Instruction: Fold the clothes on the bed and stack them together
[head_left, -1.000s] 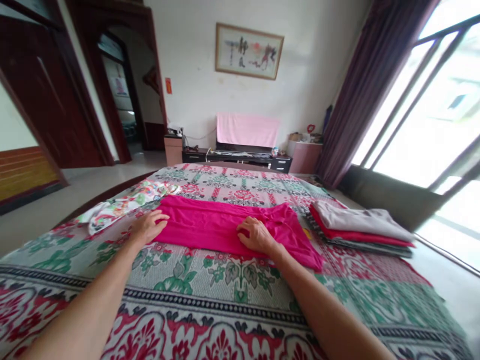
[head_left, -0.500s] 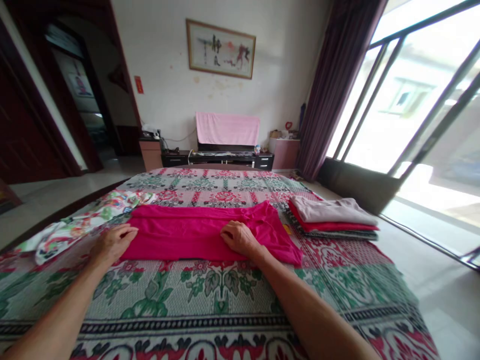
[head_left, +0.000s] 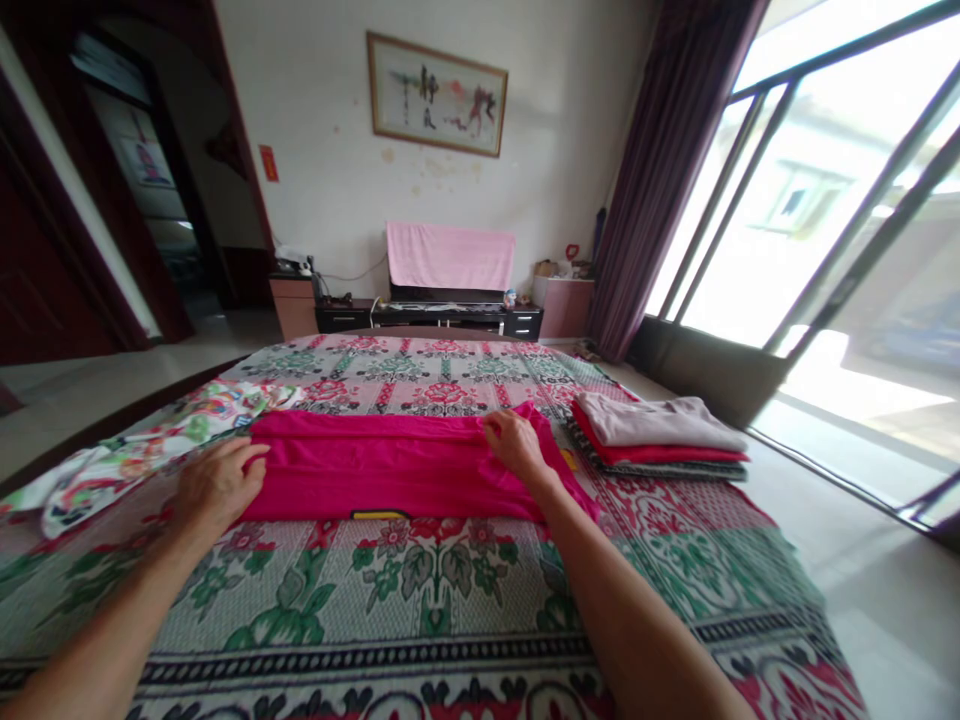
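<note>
A bright pink shirt (head_left: 375,465) lies folded into a long strip across the patterned cloth. My left hand (head_left: 221,482) is at its left end, fingers bent and closed on the edge; the fingertips are partly hidden. Near the shirt's right end, my right hand (head_left: 516,442) pinches the fabric close to the far edge, where it is bunched. A yellow and black print shows at the near edge, and a small yellow patch at the right end.
To the right is a folded stack of clothes (head_left: 660,425), light grey over red over dark patterned. A crumpled floral garment (head_left: 150,450) lies left of my left hand. The red, green and grey cloth (head_left: 435,590) covers the table. Beyond stands a low cabinet (head_left: 345,318).
My right hand has moved right and away from me along the shirt. More yellow print now shows at the near edge. My left hand stays at the left end.
</note>
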